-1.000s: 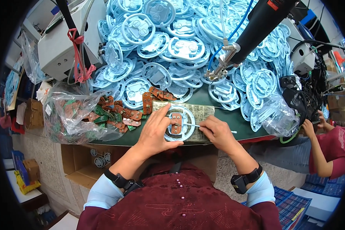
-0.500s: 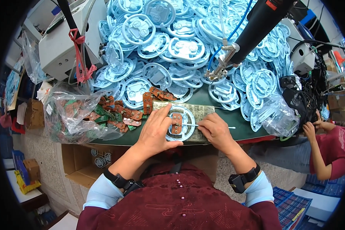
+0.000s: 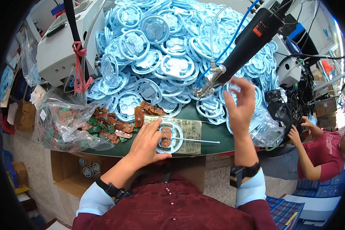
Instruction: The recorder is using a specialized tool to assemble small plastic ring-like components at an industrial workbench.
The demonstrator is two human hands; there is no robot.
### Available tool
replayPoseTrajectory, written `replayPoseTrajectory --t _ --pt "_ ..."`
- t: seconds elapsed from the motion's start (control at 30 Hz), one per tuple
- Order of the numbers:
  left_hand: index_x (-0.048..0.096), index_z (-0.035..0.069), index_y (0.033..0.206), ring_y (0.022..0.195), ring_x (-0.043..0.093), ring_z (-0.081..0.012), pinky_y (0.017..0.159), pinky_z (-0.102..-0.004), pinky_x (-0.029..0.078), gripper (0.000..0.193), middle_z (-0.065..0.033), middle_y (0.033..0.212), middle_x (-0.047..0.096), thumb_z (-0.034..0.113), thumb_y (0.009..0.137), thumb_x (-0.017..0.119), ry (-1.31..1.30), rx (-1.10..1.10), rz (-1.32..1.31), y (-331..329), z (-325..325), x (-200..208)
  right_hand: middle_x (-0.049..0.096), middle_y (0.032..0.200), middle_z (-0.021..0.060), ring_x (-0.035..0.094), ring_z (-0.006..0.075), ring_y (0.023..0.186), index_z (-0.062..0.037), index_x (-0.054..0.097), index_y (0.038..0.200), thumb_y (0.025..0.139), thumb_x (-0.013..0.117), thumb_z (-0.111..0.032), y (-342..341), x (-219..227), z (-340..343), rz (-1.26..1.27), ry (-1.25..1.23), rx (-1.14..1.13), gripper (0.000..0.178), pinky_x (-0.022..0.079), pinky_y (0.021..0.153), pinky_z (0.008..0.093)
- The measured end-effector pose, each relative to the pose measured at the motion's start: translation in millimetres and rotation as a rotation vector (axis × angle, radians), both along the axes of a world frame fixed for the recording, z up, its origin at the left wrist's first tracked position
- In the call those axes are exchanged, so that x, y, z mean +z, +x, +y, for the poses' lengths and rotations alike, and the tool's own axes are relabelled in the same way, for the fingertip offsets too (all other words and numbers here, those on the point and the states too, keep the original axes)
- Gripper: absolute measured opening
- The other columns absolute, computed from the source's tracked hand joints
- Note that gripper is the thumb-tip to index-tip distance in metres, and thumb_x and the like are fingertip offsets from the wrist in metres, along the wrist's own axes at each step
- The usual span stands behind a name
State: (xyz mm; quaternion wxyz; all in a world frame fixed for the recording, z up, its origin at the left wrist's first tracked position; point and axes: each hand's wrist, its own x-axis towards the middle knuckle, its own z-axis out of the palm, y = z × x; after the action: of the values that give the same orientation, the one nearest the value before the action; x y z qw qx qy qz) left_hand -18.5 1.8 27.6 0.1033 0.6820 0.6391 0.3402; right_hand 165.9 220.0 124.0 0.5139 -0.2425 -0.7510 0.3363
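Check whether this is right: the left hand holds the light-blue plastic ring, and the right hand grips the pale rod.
Not quite: the head view shows the right hand open, near the black cylindrical tool and apart from the pale rod. The left hand holds the light-blue plastic ring.

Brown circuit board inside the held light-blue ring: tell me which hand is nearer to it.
Left. The left hand holds the light-blue ring around the brown circuit board, at the board's left; the right hand is farther away, to the board's right and forward.
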Motion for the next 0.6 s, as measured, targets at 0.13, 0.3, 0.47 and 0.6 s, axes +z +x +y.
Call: replayPoseTrajectory --t 0.13,0.3,0.47,0.6 --pt "0.060 0.004 0.107 0.129 0.046 -0.0452 0.107 -0.0519 0.037 0.070 -0.0278 0.145 0.043 0.033 0.054 0.094 -0.026 -0.011 -0.006 0 0 -1 0.063 0.102 0.0087 0.064 0.0174 0.095 0.0009 0.052 0.116 0.089 0.070 -0.012 -40 51 39 0.078 -0.281 0.302 0.035 0.050 0.085 0.0289" --pt "0.061 0.004 0.108 0.131 0.044 -0.0448 0.108 -0.0517 0.036 0.067 -0.0270 0.146 0.042 0.032 0.056 0.093 -0.023 -0.016 -0.020 -1 1 2 0.068 0.089 0.0129 0.069 0.0195 0.079 0.0020 0.053 0.112 0.094 0.060 -0.010 -50 100 14 0.167 -0.080 0.434 0.023 0.056 0.077 0.0335" --pt "0.061 0.003 0.106 0.131 0.044 -0.0447 0.109 -0.0513 0.036 0.067 -0.0273 0.146 0.042 0.033 0.055 0.093 0.001 -0.023 -0.032 -1 2 -4 0.063 0.094 0.0180 0.068 0.0258 0.077 0.0084 0.042 0.134 0.094 0.055 -0.023 -52 98 -20 0.214 -0.110 0.488 0.052 0.058 0.072 0.0379" --pt "0.058 0.001 0.106 0.132 0.044 -0.0447 0.110 -0.0515 0.035 0.069 -0.0286 0.145 0.043 0.034 0.056 0.092 0.021 -0.024 -0.035 -2 1 -6 0.059 0.086 0.0148 0.062 0.0225 0.068 0.0081 0.040 0.137 0.095 0.055 -0.032 -55 93 -41 0.260 -0.298 0.551 0.060 0.054 0.064 0.0360"
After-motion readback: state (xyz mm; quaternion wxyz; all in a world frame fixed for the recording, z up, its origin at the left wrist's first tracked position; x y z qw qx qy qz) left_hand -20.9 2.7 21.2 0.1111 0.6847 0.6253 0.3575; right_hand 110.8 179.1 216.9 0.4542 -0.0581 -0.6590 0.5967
